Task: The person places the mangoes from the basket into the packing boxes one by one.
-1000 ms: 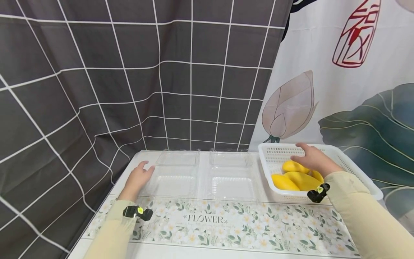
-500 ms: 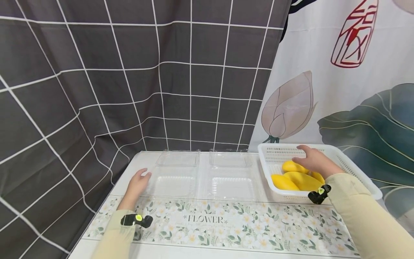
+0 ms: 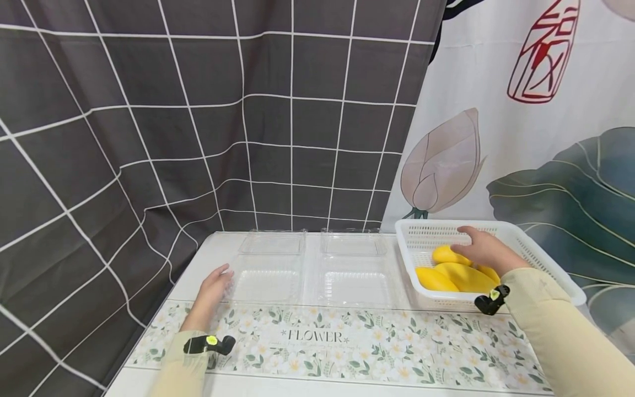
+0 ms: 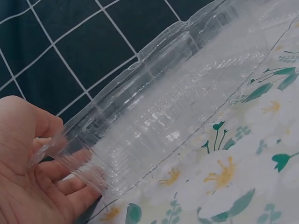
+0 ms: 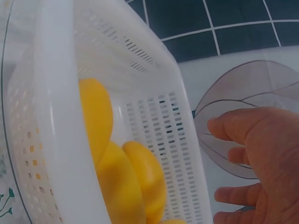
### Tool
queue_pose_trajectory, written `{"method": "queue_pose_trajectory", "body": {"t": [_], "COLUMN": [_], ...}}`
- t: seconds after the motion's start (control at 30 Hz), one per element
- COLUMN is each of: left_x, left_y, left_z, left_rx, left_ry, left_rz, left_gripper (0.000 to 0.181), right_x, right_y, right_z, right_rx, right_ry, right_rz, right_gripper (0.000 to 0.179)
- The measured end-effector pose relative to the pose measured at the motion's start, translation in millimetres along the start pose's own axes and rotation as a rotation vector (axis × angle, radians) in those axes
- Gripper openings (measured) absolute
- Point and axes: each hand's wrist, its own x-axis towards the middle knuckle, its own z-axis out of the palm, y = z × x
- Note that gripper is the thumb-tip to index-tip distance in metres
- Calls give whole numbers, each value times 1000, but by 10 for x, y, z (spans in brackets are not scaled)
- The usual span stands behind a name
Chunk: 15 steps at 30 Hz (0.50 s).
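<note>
My left hand (image 3: 215, 284) is at the left end of a clear plastic clamshell container (image 3: 268, 284), which lies with its lid folded back. In the left wrist view, the container's rim (image 4: 70, 161) runs between thumb and fingers, and the fingers (image 4: 77, 186) show through and beside the plastic. My right hand (image 3: 483, 251) hovers over a white perforated basket (image 3: 531, 242), fingers spread and holding nothing. Below it lie several smooth yellow mangoes (image 3: 461, 275); the hand and forearm partly hide them. The right wrist view shows mangoes (image 5: 147, 177) behind the basket's thick rim (image 5: 56, 116).
A second clear clamshell container (image 3: 357, 286) lies between the first one and the basket, also with lid folded back. A flower-printed runner (image 3: 322, 347) crosses the white table in front. Behind stand a dark grid curtain (image 3: 317, 121) and a white printed curtain (image 3: 446, 138).
My left hand has come down and toward me, from above the container's left side to its near-left edge. My right hand has shifted only slightly lower over the basket.
</note>
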Motion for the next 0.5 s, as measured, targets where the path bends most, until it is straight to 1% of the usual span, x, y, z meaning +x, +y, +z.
{"method": "queue_pose_trajectory", "body": {"t": [0.1,0.17,0.23,0.27,0.33,0.5], "left_x": [-15,-19,-22,-21,-16,-22], "left_y": [-17,-31,-51,-63,-89,-171], "left_z": [1,1,0,-1,-5,-15], "left_rx": [-40,-65,-92,-121,-199,-448], "left_ry": [-26,-43,-62,-77,-111,-202], "left_rz": [-7,0,27,39,52,59], "left_gripper": [63,61,59,58,57,60], "right_x": [-6,-11,-13,-12,-10,5], "right_y": [0,6,17,24,39,64], "right_z": [9,16,21,22,25,20], "right_rx": [-5,-8,-12,-15,-20,-22], "right_ry": [0,1,3,5,7,5], "right_rz": [6,9,11,10,11,12], "right_gripper": [85,85,85,85,84,85]}}
